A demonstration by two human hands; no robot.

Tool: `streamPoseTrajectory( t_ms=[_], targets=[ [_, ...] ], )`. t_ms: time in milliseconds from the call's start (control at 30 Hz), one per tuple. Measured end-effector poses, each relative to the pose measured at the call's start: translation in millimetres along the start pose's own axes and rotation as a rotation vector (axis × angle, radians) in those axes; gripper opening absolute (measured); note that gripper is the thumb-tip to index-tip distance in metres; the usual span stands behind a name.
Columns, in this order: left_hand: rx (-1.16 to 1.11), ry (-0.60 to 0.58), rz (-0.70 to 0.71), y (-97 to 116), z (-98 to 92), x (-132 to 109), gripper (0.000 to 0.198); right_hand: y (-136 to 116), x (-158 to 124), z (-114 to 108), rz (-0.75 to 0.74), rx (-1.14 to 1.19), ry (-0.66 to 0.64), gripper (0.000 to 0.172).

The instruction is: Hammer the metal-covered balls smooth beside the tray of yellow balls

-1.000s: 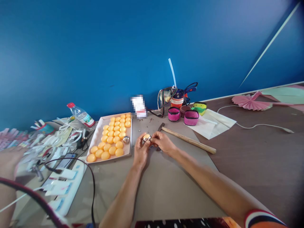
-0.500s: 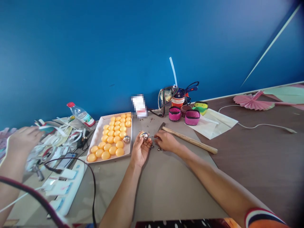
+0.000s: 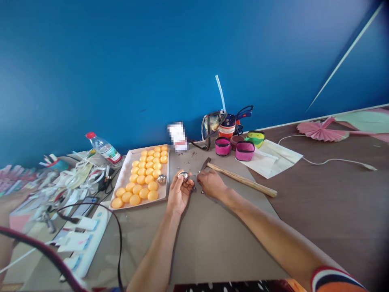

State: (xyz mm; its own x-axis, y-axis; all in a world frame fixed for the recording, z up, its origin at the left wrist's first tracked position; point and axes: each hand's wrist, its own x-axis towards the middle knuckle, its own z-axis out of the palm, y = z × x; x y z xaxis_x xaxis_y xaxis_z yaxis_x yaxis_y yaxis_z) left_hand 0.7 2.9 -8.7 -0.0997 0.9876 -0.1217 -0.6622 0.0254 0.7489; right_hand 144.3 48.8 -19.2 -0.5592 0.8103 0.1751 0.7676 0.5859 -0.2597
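My left hand (image 3: 179, 191) holds a small shiny silver ball (image 3: 183, 175) at its fingertips, palm up, just right of a pale tray (image 3: 124, 177). The tray carries several orange balls (image 3: 142, 179) and one more silver ball (image 3: 161, 179). My right hand (image 3: 210, 183) rests on the table a little to the right, fingers curled down over small dark bits; what it pinches is hidden. A wooden-handled hammer (image 3: 243, 180) lies just behind my right hand.
Pink, brown and green round pots (image 3: 244, 150), a cup of tools (image 3: 226, 125) and white paper (image 3: 275, 157) stand at the back. A water bottle (image 3: 104, 149), cables and a power strip (image 3: 86, 235) crowd the left. Another person's arm shows at the far left edge.
My hands have parted: the right hand left the ball and dropped to the table. The left hand keeps the ball. The other person's hand at the left reached in, then drew back.
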Motion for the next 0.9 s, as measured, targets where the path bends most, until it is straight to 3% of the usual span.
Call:
streamPoseTrajectory(
  t_ms=[167,433,667,800,900],
  targets=[
    [-0.001,0.002,0.009,-1,-1.4,1,0.028,0,0,-3,-0.009,0.079,0.147,0.021],
    [-0.038,0.024,-0.026,0,-0.9,2,0.023,0,0,0,0.045,0.285,0.175,0.023],
    [-0.054,0.051,-0.070,0,1.9,1,0.024,-2,9,1,0.353,0.969,0.351,0.020],
    [-0.062,0.042,-0.081,0,2.4,0,0.022,-2,13,2,0.553,1.507,0.263,0.025],
    [-0.052,0.029,-0.075,0,2.7,0,0.023,1,14,1,0.557,1.615,0.306,0.027]
  ],
)
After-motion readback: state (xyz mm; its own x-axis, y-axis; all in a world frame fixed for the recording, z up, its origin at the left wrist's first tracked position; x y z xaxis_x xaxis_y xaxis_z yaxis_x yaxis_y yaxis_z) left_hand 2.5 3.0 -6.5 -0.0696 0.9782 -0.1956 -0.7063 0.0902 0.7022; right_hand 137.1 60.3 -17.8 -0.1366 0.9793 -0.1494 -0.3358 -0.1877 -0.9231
